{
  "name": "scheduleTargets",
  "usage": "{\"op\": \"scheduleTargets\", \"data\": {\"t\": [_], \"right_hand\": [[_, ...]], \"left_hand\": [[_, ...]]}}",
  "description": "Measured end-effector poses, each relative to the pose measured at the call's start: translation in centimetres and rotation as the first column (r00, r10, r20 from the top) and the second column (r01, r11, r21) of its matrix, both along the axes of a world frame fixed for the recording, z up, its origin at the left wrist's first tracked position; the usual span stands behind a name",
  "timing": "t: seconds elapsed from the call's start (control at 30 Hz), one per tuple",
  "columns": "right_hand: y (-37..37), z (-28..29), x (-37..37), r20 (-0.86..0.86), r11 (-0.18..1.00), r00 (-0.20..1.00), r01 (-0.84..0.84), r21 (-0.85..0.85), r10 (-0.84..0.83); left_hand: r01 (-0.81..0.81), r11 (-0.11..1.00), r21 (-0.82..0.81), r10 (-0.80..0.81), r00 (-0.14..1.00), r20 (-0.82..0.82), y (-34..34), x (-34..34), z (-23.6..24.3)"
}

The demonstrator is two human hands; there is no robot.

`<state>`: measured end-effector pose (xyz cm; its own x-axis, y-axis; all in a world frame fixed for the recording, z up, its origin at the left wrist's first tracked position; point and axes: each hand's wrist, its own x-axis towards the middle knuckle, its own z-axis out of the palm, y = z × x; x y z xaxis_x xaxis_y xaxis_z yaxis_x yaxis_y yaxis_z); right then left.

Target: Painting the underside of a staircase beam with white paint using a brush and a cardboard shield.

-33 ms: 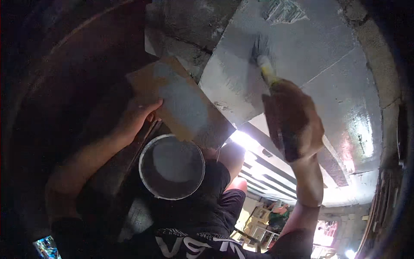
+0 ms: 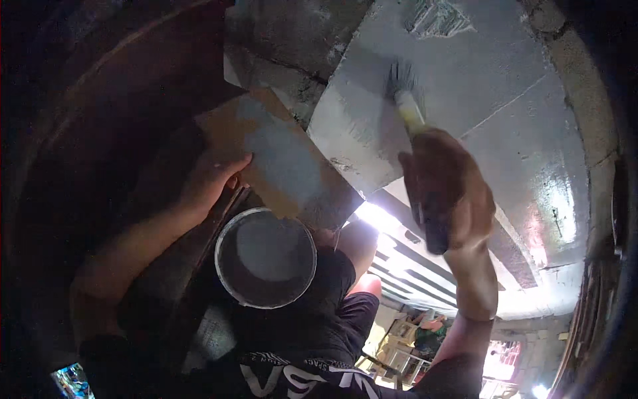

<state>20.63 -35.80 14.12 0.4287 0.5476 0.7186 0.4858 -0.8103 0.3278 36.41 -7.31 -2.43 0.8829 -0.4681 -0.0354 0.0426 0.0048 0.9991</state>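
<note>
My right hand (image 2: pixel 452 186) is closed round the handle of a paintbrush (image 2: pixel 411 110). The brush's dark bristles are splayed against a large grey-coated panel (image 2: pixel 465 80). On the left, my left hand (image 2: pixel 216 183) grips the edge of a brown rectangular board (image 2: pixel 219 123); its thumb shows and most fingers are hidden. A pale grey patch covers much of that board's face. Below the board, a round bucket (image 2: pixel 218 266) with pale grey liquid in it stands by my lap.
Rough masonry (image 2: pixel 279 73) shows behind the board and along the right rim. A scraped pale patch (image 2: pixel 438 18) lies high on the panel. Bright light comes through slats (image 2: pixel 405 266) below the panel. Farther off at lower right, a person (image 2: pixel 430 332) is near pale furniture frames.
My right hand has shifted slightly left, and the brush's bristles are more spread against the panel. My left hand, the board and the bucket stay almost where they were.
</note>
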Motion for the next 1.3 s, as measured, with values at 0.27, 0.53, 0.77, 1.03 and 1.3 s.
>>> {"op": "scheduleTargets", "data": {"t": [0.27, 0.53, 0.77, 1.03, 1.3], "right_hand": [[-0.5, -0.5, -0.1, 0.163, 0.994, 0.987, 0.022, -0.108, -0.004], [-0.5, -1.8, 0.0, 0.139, 0.986, 0.980, -0.129, -0.103, 0.143], [-1.3, -2.2, 0.4, -0.008, 0.991, 0.997, -0.077, -0.108, 0.076], [-2.4, -1.9, -2.3, -0.284, 0.970, 0.959, 0.064, 0.235, 0.006], [-6.6, -7.5, -2.6, -0.200, 0.874, 0.904, -0.277, 0.400, 0.378]], "left_hand": [[-0.005, 0.998, 0.056, 0.007, 0.999, -0.051, 0.3, 0.3, -0.1], [0.045, 0.999, -0.019, -0.045, 0.999, 0.022, 0.3, 0.1, 0.2], [-0.028, 0.999, -0.016, 0.028, 1.000, -0.013, -0.1, -0.1, 0.5], [-0.029, 0.999, 0.044, 0.030, 0.999, -0.020, 0.1, -0.2, 0.6], [-0.087, 0.996, -0.026, 0.084, 0.993, -0.085, 0.0, -0.4, 0.7]]}}
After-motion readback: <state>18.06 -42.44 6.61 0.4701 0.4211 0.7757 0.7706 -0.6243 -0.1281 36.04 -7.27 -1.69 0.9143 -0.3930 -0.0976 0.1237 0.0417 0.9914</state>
